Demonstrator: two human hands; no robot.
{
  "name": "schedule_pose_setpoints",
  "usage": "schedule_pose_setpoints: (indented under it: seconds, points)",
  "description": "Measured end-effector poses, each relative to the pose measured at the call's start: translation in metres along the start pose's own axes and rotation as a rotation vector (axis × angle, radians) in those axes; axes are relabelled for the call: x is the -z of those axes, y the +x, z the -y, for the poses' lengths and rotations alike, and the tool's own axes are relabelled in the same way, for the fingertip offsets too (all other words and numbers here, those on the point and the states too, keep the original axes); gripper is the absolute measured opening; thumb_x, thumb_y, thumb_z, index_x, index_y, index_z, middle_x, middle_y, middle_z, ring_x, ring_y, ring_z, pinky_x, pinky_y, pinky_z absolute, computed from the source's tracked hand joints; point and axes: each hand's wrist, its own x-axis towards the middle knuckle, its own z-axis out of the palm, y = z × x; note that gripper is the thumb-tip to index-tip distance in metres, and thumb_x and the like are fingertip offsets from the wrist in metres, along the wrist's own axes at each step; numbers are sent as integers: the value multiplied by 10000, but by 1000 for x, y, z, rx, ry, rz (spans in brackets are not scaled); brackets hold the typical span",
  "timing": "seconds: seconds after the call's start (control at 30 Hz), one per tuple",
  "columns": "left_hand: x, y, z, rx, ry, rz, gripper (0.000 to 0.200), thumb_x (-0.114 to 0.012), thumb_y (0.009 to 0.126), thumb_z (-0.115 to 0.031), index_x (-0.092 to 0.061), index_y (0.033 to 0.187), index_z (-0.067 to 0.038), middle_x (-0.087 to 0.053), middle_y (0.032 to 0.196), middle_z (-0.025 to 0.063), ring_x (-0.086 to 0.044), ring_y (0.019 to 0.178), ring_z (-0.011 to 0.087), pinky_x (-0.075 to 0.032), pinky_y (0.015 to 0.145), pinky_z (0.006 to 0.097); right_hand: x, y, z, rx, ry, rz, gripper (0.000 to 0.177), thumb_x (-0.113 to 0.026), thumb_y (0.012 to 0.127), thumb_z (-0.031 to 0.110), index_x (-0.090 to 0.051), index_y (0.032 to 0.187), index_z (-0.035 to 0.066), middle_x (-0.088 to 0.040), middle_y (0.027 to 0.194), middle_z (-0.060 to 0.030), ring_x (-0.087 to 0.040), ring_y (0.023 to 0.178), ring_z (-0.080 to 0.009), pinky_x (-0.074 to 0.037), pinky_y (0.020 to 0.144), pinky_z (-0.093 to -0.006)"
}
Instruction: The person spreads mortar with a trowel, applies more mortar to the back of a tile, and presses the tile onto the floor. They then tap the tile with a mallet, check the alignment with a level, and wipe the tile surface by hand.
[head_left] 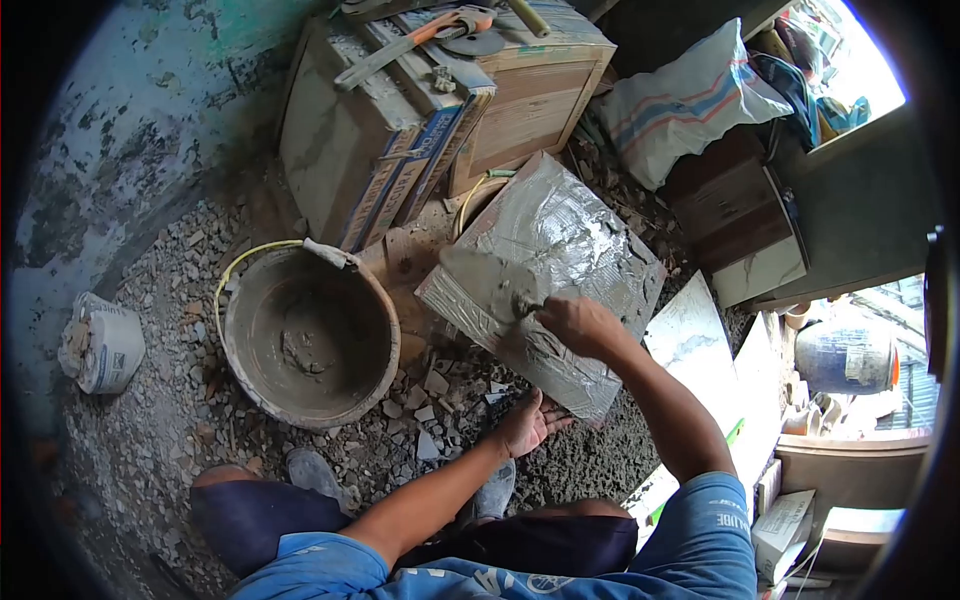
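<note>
My right hand (580, 326) is closed round the handle of a trowel (492, 285), whose blade lies over the left part of a square tile (570, 250). Wet grey mortar with ridges covers the tile's face. Beside the tile's lower edge is my left hand (533, 424), palm up with its fingers apart, close to the edge; whether it touches the tile I cannot tell. A round bucket (385, 300) with some grey mortar in its bottom stands to the left.
Tile boxes (345, 150) with pliers (415, 45) on top stand at the back. A white sack (680, 105) leans at upper right. Rubble (165, 330) covers the floor, with a small torn bag (110, 345) at far left. Pale tiles (695, 335) lie at right.
</note>
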Motion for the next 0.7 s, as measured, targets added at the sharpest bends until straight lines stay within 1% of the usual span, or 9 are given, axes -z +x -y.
schedule_pose_setpoints:
  seconds: [0.13, 0.17, 0.2, 0.3, 0.33, 0.4, 0.5, 0.63, 0.7]
  points:
    - [4, -1, -2, 15, 6, -18, 683, -440, 954, -538, -317, 1425, -59, -412, 1442, 133, -370, 1354, 335, -285, 1136, 501, 18, 53, -41, -7, 44, -119, 406, -464, 964, 402, -624, 1007, 32, -660, 886, -232, -635, 864, -409, -494, 762, -482]
    - [5, -1, -2, 17, 11, -20, 662, -418, 967, -528, -322, 1423, -57, -419, 1436, 136, -380, 1348, 335, -290, 1134, 501, 31, 61, -44, -133, 150, -41, 416, -458, 965, 403, -629, 1019, 27, -665, 895, -224, -639, 868, -396, -493, 770, -475]
    - [5, 0, -2, 22, 19, -18, 662, -418, 967, -528, -322, 1423, -57, -419, 1436, 136, -380, 1348, 335, -290, 1134, 501, 37, 71, -57, -79, 135, -89, 430, -451, 967, 399, -631, 1015, 11, -667, 847, -220, -654, 792, -378, -501, 730, -465]
    - [1, -1, -1, -7, 32, 10, 623, -356, 990, -513, -356, 1399, -42, -475, 1392, 133, -424, 1319, 322, -312, 1126, 494, 58, 84, -77, -205, 283, -139, 438, -465, 968, 386, -620, 986, -23, -631, 707, -224, -638, 577, -326, -505, 543, -429]
    - [1, -2, -2, 1, 41, 14, 623, -356, 990, -513, -356, 1399, -42, -475, 1392, 133, -424, 1319, 322, -312, 1126, 494, 64, 89, -84, -296, 331, -132, 439, -457, 979, 396, -603, 948, -16, -591, 646, -167, -591, 515, -270, -487, 478, -403]
    - [0, -2, -2, -25, 23, -13, 615, -361, 987, -515, -373, 1387, -48, -484, 1383, 125, -436, 1311, 304, -319, 1124, 489, 66, 92, -102, -320, 727, -141, 441, -430, 998, 418, -537, 871, 9, -500, 588, -63, -510, 471, -179, -469, 440, -361]
    - [3, -3, 0, -20, 36, -5, 606, -367, 987, -511, -386, 1376, -47, -497, 1367, 120, -451, 1298, 285, -328, 1118, 483, 73, 100, -119, -456, 855, -46, 409, -423, 999, 426, -513, 861, 52, -487, 610, -32, -511, 486, -154, -465, 427, -344]
    - [3, -2, 0, -14, 1, -50, 586, -360, 997, -494, -389, 1373, -46, -513, 1352, 113, -464, 1285, 278, -333, 1113, 483, 68, 111, -116, -408, 925, -26, 395, -425, 996, 433, -508, 886, 63, -497, 646, -34, -512, 496, -145, -466, 428, -327]
    - [2, -3, 1, -25, 13, -41, 578, -352, 1001, -490, -390, 1374, -50, -511, 1354, 112, -465, 1283, 280, -334, 1112, 483, 68, 118, -107, -361, 919, 101, 392, -417, 998, 433, -508, 895, 65, -499, 659, -34, -516, 506, -140, -473, 440, -325]
